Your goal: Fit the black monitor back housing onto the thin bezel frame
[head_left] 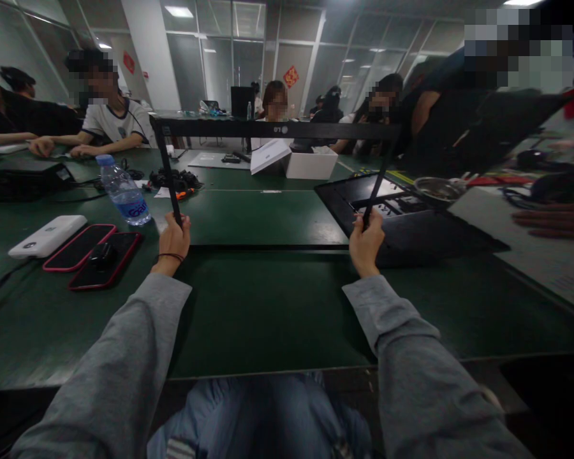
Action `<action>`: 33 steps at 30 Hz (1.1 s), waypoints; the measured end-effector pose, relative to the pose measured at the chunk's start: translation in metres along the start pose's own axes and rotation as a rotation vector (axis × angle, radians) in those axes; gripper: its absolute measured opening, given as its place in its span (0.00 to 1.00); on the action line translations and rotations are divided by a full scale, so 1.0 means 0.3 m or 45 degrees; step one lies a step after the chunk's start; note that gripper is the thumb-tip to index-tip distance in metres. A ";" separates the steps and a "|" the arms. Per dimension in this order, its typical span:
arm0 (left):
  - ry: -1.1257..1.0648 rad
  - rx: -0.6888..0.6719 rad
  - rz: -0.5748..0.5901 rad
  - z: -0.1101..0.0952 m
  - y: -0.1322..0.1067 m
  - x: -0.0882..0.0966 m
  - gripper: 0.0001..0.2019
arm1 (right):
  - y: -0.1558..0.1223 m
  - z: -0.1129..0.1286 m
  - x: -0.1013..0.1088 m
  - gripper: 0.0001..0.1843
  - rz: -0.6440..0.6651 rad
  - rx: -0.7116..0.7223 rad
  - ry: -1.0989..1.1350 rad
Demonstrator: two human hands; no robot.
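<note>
A thin black screen bezel (239, 129) stands raised in front of me, with an upside-down LG logo on its top bar. My left hand (173, 241) is closed around its left side bar, and my right hand (367, 241) grips the right one. Its lower bar lies close to the green table (268, 306). Through the open middle I see the tabletop. Just beyond my right hand lies a large dark panel (435, 233), flat on the table, with shiny parts showing; its exact kind is unclear.
At left are a water bottle (127, 194), a white power bank (48, 236) and two red-edged phones (117, 264), one with a small black object on it. Cables (179, 182) and an open white box (310, 164) sit farther back. A metal bowl (437, 189) and another person's hand (555, 222) are at right.
</note>
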State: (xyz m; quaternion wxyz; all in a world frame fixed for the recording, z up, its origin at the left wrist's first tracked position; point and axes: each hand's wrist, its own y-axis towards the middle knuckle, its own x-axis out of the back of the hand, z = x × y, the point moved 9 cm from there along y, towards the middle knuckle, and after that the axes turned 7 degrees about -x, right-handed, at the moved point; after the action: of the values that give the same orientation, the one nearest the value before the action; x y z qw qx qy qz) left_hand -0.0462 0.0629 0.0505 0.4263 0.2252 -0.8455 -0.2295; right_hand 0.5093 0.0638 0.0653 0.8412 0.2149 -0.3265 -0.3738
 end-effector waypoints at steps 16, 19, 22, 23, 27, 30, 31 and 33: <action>0.250 0.042 0.051 0.030 0.001 -0.011 0.31 | -0.026 -0.129 -0.154 0.23 0.371 -0.093 -0.209; 0.333 0.093 0.163 0.080 0.001 -0.051 0.27 | -0.021 -0.140 -0.174 0.24 0.366 -0.003 -0.292; 0.408 0.130 0.310 0.130 -0.005 -0.102 0.22 | -0.018 -0.175 -0.204 0.22 0.410 0.004 -0.377; 0.428 0.125 0.337 0.141 -0.006 -0.113 0.21 | -0.018 -0.187 -0.212 0.22 0.425 0.001 -0.397; 0.444 0.075 0.367 0.161 -0.003 -0.133 0.21 | -0.018 -0.201 -0.226 0.19 0.448 0.023 -0.440; 0.414 0.050 0.364 0.167 0.000 -0.135 0.21 | -0.020 -0.195 -0.226 0.18 0.465 0.019 -0.435; 0.412 0.048 0.367 0.170 0.001 -0.136 0.21 | -0.021 -0.194 -0.224 0.17 0.466 0.006 -0.434; 0.425 0.058 0.382 0.178 0.002 -0.138 0.21 | -0.024 -0.193 -0.221 0.17 0.475 -0.021 -0.436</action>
State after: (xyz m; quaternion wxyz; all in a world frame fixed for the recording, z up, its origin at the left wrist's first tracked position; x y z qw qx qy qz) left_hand -0.0682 0.0977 -0.0031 0.5844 0.1413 -0.7923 -0.1040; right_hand 0.5131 0.1169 -0.0051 0.8297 0.0774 -0.4952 -0.2457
